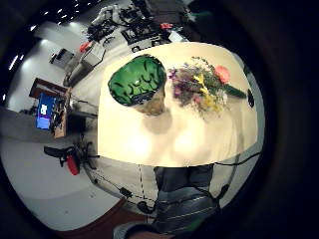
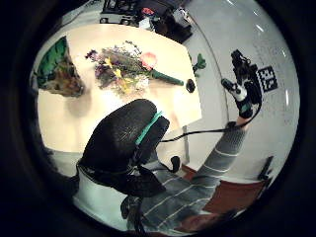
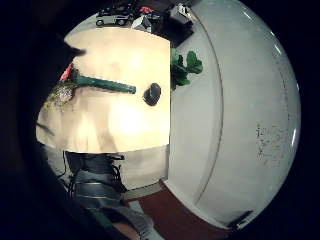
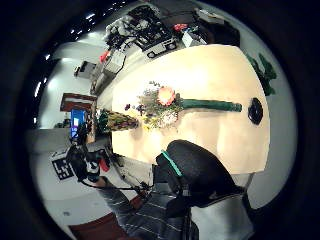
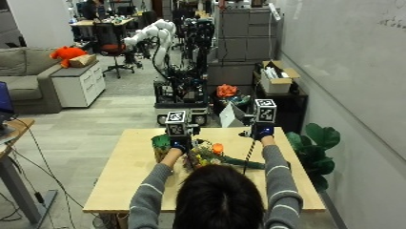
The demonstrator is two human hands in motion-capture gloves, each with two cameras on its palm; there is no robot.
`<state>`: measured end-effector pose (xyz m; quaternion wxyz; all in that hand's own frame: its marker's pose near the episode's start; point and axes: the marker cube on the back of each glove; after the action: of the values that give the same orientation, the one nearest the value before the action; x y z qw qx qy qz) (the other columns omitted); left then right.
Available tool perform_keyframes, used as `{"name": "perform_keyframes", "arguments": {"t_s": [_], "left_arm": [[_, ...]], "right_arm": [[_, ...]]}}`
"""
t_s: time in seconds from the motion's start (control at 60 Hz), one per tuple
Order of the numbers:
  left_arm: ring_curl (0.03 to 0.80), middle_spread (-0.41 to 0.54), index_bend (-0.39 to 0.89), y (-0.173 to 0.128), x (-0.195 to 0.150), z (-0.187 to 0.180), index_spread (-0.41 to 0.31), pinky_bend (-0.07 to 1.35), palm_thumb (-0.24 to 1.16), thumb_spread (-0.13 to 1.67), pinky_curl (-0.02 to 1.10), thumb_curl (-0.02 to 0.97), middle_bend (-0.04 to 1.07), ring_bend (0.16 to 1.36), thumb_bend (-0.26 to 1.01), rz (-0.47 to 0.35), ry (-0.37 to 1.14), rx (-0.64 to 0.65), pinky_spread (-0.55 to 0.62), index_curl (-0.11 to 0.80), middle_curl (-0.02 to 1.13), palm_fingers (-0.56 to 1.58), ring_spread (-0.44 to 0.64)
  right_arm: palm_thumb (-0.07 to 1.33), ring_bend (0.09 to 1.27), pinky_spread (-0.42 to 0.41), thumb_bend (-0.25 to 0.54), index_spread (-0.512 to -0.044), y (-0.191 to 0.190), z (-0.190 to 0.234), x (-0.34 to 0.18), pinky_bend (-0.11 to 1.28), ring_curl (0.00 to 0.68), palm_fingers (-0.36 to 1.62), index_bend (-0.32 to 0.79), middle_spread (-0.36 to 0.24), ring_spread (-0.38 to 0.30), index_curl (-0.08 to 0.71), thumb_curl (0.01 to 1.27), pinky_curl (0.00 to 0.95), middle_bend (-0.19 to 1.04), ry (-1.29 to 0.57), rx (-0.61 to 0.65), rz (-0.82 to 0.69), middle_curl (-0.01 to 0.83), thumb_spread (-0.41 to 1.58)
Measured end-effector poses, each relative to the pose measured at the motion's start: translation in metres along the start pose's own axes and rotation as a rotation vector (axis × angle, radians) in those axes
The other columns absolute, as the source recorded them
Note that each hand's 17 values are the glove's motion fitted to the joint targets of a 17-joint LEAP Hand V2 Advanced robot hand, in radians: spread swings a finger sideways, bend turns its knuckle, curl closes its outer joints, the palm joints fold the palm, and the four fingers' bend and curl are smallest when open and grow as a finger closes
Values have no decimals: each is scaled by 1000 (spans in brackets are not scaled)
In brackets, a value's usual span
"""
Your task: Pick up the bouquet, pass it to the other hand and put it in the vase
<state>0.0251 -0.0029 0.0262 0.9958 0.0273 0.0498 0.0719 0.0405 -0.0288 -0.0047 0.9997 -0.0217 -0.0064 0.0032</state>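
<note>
- Outside view: a person at the pale wooden table holds both gloved hands up in the air above it. The mixed bouquet with an orange bloom and a long dark green wrapped stem lies flat on the tabletop between the forearms. Its flower head is towards the left hand and its stem runs out beneath the right hand. The green-patterned vase stands on the table just beside the flower head, under the left hand. I cannot tell how the fingers of either hand are set; neither touches the bouquet.
- Left little-finger palm view: the bouquet lies well below the palm, its long axis running across the table. The vase, with its open mouth facing up, sits near the blooms but apart from them.
- Left thumb palm view: the flowers fan out towards the vase, and the stem points at a small dark round object lying just beyond the stem's tip.
- Right little-finger palm view: the green stem lies closest to this palm, so I judge the right hand better placed to pick it up by the stem.
- Right thumb palm view: the bouquet looks loose and bushy at the head, slim and rigid along the wrapped stem. The vase is at the far end, near the raised left hand.
</note>
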Motion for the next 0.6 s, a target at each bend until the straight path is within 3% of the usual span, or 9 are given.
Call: {"name": "perform_keyframes", "arguments": {"t_s": [0.1,0.15,0.217,0.283,0.533,0.6], "left_arm": [[241,175,156,7,15,2,-8,339,141,967,294,279,188,495,-25,32,-10,-18,313,292,303,293,270],[244,174,154,14,21,1,-9,336,141,970,298,282,187,492,-26,36,-27,-33,311,296,307,293,268],[247,173,153,10,26,9,-9,333,141,973,303,285,185,490,-26,54,-34,-44,311,300,311,293,267],[250,172,155,-6,28,27,-9,329,141,975,308,287,184,488,-27,88,-28,-44,310,305,314,293,266],[260,171,154,-6,36,53,-10,319,139,978,321,294,181,481,-27,123,-28,-93,311,315,319,294,265],[262,171,154,-8,37,56,-10,318,139,978,325,295,179,480,-27,119,-13,-96,311,317,320,292,265]], "right_arm": [[429,437,258,-29,-427,1,14,14,534,224,-54,113,-81,74,129,273,313,191,-19,-173,124,280,986],[428,436,258,-28,-428,-11,21,21,534,226,-56,114,-83,74,131,276,316,186,-10,-74,83,282,985],[405,434,259,-39,-430,4,20,23,535,230,-61,107,-91,74,132,277,320,189,19,-18,106,285,969],[361,429,259,-49,-431,-3,37,31,531,233,-56,113,-101,74,133,275,323,192,22,-29,101,290,937],[317,418,259,-34,-445,-44,116,56,511,242,-40,117,-138,63,139,288,328,196,-57,-103,42,308,882],[323,414,260,-30,-448,-46,137,56,507,244,-38,119,-148,58,143,293,329,197,-107,-189,1,312,881]]}}
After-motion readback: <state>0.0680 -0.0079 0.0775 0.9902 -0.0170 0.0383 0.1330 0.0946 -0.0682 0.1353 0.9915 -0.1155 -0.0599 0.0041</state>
